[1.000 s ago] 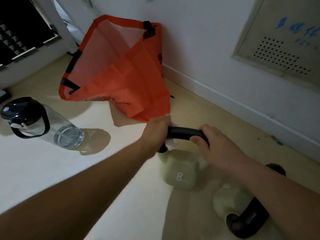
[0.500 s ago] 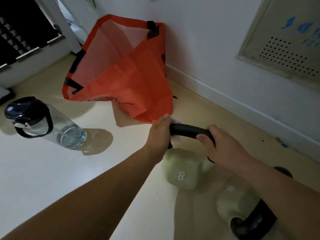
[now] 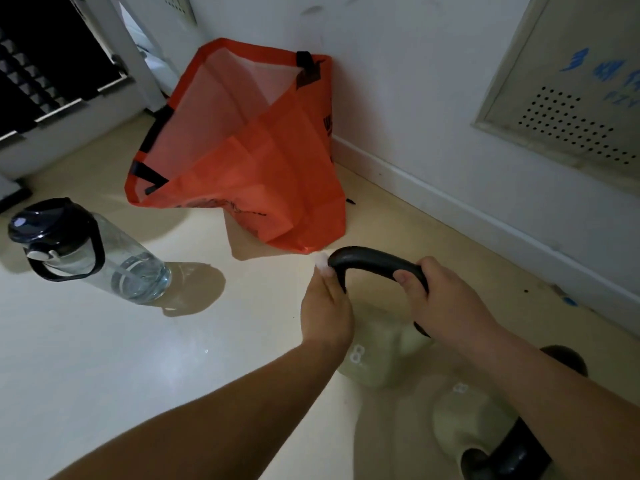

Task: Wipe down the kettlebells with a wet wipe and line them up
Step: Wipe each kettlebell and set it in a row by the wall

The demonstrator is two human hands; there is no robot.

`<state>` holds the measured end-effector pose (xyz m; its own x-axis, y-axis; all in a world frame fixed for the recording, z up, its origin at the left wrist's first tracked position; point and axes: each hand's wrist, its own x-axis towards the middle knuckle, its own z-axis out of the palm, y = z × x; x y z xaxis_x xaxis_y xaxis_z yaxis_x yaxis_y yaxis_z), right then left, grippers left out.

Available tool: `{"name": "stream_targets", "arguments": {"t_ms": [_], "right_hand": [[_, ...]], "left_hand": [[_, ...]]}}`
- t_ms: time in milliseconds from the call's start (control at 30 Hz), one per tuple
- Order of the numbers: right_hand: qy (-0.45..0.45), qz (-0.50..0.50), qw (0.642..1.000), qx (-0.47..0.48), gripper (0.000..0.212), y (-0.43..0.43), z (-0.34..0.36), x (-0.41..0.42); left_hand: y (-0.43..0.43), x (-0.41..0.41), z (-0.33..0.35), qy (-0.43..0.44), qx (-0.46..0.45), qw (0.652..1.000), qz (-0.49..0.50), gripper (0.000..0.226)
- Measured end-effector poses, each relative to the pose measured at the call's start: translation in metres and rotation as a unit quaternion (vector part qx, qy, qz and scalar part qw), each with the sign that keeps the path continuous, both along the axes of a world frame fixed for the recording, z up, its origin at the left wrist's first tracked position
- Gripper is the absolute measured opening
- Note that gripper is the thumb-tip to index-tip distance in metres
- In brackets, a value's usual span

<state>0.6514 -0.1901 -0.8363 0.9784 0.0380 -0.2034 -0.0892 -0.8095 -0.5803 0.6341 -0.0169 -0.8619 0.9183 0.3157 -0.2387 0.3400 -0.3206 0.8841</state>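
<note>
The right hand (image 3: 446, 303) wraps around the black curved handle (image 3: 374, 259) of a pale green kettlebell marked 8 (image 3: 375, 355), which stands on the floor under both hands. The left hand (image 3: 325, 306) pinches a small white wet wipe (image 3: 321, 264) against the handle's other end. A second green kettlebell (image 3: 460, 420) lies tipped over near the right arm.

Bottle (image 3: 93, 252) left of kettlebell (image 3: 377, 355), bag (image 3: 249, 161) behind.

**Item Count**

Kettlebells: 2, the standing kettlebell (image 3: 375, 358) and the lying kettlebell (image 3: 460, 420). Wet wipe (image 3: 321, 267): 1. Hands: 2, left hand (image 3: 325, 306) and right hand (image 3: 448, 304). Orange bag (image 3: 249, 161): 1. Water bottle (image 3: 104, 258): 1. Perforated wall panel (image 3: 571, 95): 1.
</note>
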Motion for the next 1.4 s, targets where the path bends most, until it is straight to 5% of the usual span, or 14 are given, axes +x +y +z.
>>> {"name": "stream_targets", "arguments": {"t_ms": [167,367,633,700,867,1033,1100,1133,1233,1400], "right_hand": [[0.018,-0.025,0.999,0.019,0.038,-0.001,0.003,0.001],[0.059,-0.062,0.996,0.035,0.037,0.001,0.013,-0.003],[0.075,-0.059,0.995,0.03,0.039,0.0,0.017,-0.001],[0.081,-0.055,0.995,0.019,0.04,0.003,0.019,-0.001],[0.101,-0.035,0.994,0.02,0.024,-0.001,0.022,-0.008],[0.173,0.01,0.985,-0.001,0.026,-0.01,0.031,-0.011],[0.182,0.035,0.983,-0.003,0.031,-0.009,0.037,-0.01],[0.182,0.05,0.982,-0.004,0.031,-0.008,0.039,-0.009],[0.148,0.086,0.985,-0.008,0.033,-0.002,0.04,-0.009],[0.084,0.139,0.986,-0.04,0.047,0.008,0.039,-0.01]], "left_hand": [[-0.018,0.022,0.017,0.109,-0.095,0.985,0.096,0.058],[-0.036,0.034,0.034,-0.089,0.059,0.984,-0.145,0.046],[0.007,-0.012,-0.005,0.036,0.078,0.985,-0.152,0.056],[-0.009,0.005,0.0,0.05,0.063,0.99,-0.116,0.069],[-0.03,0.049,0.015,0.086,-0.028,0.995,-0.028,0.058],[-0.048,-0.016,0.04,0.063,-0.065,0.991,-0.1,0.045],[-0.048,-0.024,0.042,0.092,-0.146,0.984,-0.041,0.036],[-0.044,-0.016,0.043,0.128,-0.213,0.968,0.04,0.035],[-0.027,0.005,0.052,0.189,-0.495,0.823,0.204,0.037],[-0.021,0.019,0.066,0.165,-0.602,0.743,0.243,0.032]]}}
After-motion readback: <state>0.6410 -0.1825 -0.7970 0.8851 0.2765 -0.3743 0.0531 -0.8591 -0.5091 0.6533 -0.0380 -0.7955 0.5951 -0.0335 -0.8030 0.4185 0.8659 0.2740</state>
